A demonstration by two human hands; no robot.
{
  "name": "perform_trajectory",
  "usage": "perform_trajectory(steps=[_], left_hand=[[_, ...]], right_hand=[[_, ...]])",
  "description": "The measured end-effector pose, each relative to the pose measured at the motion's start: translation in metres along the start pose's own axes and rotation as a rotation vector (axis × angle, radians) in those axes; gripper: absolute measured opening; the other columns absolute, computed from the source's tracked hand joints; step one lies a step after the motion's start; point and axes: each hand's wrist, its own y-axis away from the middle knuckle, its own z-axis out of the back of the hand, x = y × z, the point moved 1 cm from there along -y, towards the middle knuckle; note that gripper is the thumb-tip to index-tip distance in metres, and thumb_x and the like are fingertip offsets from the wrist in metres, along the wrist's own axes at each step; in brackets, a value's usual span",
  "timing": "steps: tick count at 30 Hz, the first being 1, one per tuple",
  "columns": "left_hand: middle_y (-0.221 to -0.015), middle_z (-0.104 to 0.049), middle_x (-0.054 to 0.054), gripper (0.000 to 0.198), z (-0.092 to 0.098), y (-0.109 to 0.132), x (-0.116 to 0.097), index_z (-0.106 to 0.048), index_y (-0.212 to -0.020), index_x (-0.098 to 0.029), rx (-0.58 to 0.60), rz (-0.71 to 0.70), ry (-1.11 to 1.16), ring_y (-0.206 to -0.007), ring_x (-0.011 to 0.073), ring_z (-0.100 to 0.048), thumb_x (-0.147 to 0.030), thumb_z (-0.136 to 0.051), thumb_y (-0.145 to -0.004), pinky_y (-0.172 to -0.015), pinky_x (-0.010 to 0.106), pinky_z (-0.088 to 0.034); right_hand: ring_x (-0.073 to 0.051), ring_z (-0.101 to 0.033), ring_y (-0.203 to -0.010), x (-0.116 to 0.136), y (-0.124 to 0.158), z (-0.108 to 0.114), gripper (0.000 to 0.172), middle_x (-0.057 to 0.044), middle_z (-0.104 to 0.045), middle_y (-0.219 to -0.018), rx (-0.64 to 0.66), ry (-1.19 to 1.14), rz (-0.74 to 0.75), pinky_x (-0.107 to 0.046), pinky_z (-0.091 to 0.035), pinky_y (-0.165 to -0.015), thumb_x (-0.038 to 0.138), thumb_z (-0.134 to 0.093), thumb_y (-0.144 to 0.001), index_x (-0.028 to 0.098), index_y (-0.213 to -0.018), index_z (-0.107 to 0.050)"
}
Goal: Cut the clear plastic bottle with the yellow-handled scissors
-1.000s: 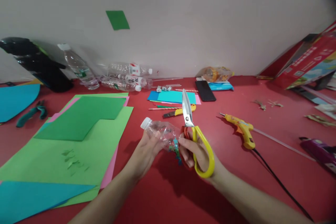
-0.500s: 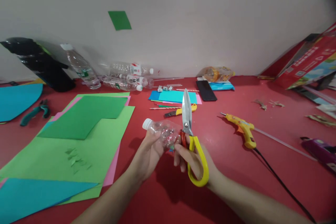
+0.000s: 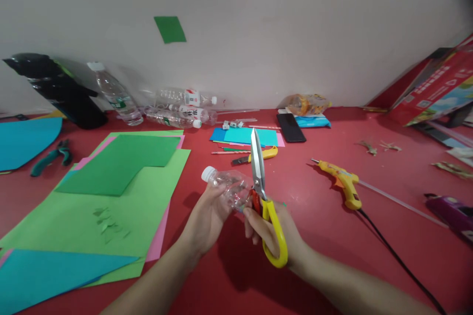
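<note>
My left hand point(image 3: 210, 214) is wrapped round a clear plastic bottle point(image 3: 236, 188) with a white cap that points to the upper left. The bottle's right end lies by my right hand point(image 3: 275, 231), and its exact shape there is partly hidden. In my right hand is a pair of scissors point(image 3: 257, 167) with a yellow and a red handle. The blades are closed together and point up, away from me. Behind the bottle, a yellow utility knife point(image 3: 258, 155) lies on the red table point(image 3: 295, 182).
Green paper sheets point(image 3: 148, 216) and pliers point(image 3: 51, 157) lie to the left. Several plastic bottles point(image 3: 177, 117), a black flask point(image 3: 59, 91) and a phone point(image 3: 290, 127) line the white partition point(image 3: 251, 34). A yellow glue gun point(image 3: 342, 182) with its cord lies to the right.
The scissors have tilted to the left in my right hand, their tips swinging left and slightly down. My left hand and the bottle stay almost in place.
</note>
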Motion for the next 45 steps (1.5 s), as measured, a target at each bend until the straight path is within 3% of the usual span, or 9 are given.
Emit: perform_trajectory(steps=[6,12,15,21,25,32,35,39,45], left_hand=[[-0.103,-0.073,0.006,0.021,-0.004,0.0,-0.003,-0.062,-0.107,-0.02,-0.075,-0.065,-0.078,-0.099,0.0223,-0.069,-0.023,-0.058,-0.086,-0.089,0.036,-0.054],[-0.1,-0.074,0.006,0.024,0.002,-0.009,-0.03,-0.062,-0.101,-0.019,-0.188,-0.172,-0.133,-0.096,0.0236,-0.071,-0.027,-0.066,-0.079,-0.09,0.039,-0.054],[-0.103,-0.074,0.006,0.025,0.009,-0.017,-0.048,-0.062,-0.1,-0.019,-0.162,-0.238,-0.152,-0.098,0.023,-0.071,-0.027,-0.067,-0.077,-0.091,0.038,-0.055],[-0.091,-0.075,0.009,0.014,0.016,-0.023,-0.068,-0.062,-0.093,-0.016,-0.174,-0.166,-0.084,-0.09,0.0212,-0.073,-0.021,-0.058,-0.081,-0.085,0.034,-0.058],[-0.088,-0.075,0.006,0.013,0.024,-0.02,-0.066,-0.062,-0.093,-0.017,-0.242,-0.203,-0.031,-0.086,0.0194,-0.074,-0.023,-0.059,-0.082,-0.082,0.033,-0.058],[-0.098,-0.075,0.008,0.022,0.04,-0.013,-0.058,-0.062,-0.102,-0.017,-0.216,-0.212,-0.046,-0.093,0.02,-0.073,-0.032,-0.063,-0.085,-0.088,0.034,-0.057],[-0.1,-0.075,0.007,0.02,0.039,-0.012,-0.053,-0.062,-0.103,-0.018,-0.236,-0.219,-0.047,-0.093,0.0197,-0.072,-0.03,-0.062,-0.086,-0.087,0.033,-0.056],[-0.1,-0.073,0.007,0.022,0.031,-0.011,-0.046,-0.061,-0.104,-0.017,-0.241,-0.212,-0.106,-0.09,0.0208,-0.072,-0.03,-0.063,-0.086,-0.074,0.03,-0.056],[-0.094,-0.072,0.005,0.023,0.023,-0.011,-0.042,-0.06,-0.095,-0.017,-0.25,-0.258,-0.138,-0.089,0.0217,-0.072,-0.031,-0.069,-0.079,-0.086,0.037,-0.054]], right_hand=[[-0.01,-0.048,-0.042,-0.007,0.0,0.01,0.032,0.006,-0.052,-0.053,0.04,0.034,0.008,-0.021,-0.038,-0.041,0.052,-0.055,-0.09,0.022,-0.08,-0.05],[-0.01,-0.042,-0.045,0.01,-0.012,0.039,0.042,0.008,-0.044,-0.053,-0.013,0.146,0.062,-0.022,-0.032,-0.042,0.057,-0.064,-0.083,0.023,-0.07,-0.044],[-0.01,-0.04,-0.049,0.026,-0.019,0.05,0.042,0.008,-0.04,-0.058,0.054,0.244,0.1,-0.023,-0.031,-0.045,0.059,-0.062,-0.083,0.023,-0.072,-0.044],[-0.011,-0.04,-0.057,0.035,-0.03,0.054,0.05,0.006,-0.043,-0.068,0.246,0.356,0.097,-0.025,-0.032,-0.052,0.066,-0.065,-0.078,0.024,-0.075,-0.04],[-0.011,-0.038,-0.052,0.021,-0.033,0.056,0.049,0.007,-0.038,-0.061,0.326,0.365,0.086,-0.024,-0.031,-0.049,0.069,-0.052,-0.087,0.024,-0.072,-0.038],[-0.011,-0.04,-0.053,0.012,-0.012,0.063,0.047,0.005,-0.043,-0.063,0.485,0.453,0.012,-0.022,-0.029,-0.046,0.064,-0.049,-0.092,0.021,-0.073,-0.046],[-0.01,-0.041,-0.052,0.01,-0.005,0.059,0.047,0.005,-0.043,-0.063,0.517,0.395,-0.062,-0.021,-0.033,-0.046,0.065,-0.046,-0.093,0.021,-0.076,-0.046],[-0.01,-0.038,-0.053,0.01,-0.002,0.053,0.047,0.004,-0.043,-0.064,0.521,0.406,-0.066,-0.022,-0.03,-0.047,0.064,-0.045,-0.094,0.021,-0.076,-0.045],[-0.011,-0.038,-0.054,0.012,0.0,0.048,0.049,0.004,-0.041,-0.063,0.515,0.421,-0.071,-0.022,-0.03,-0.046,0.067,-0.046,-0.091,0.022,-0.073,-0.041]])
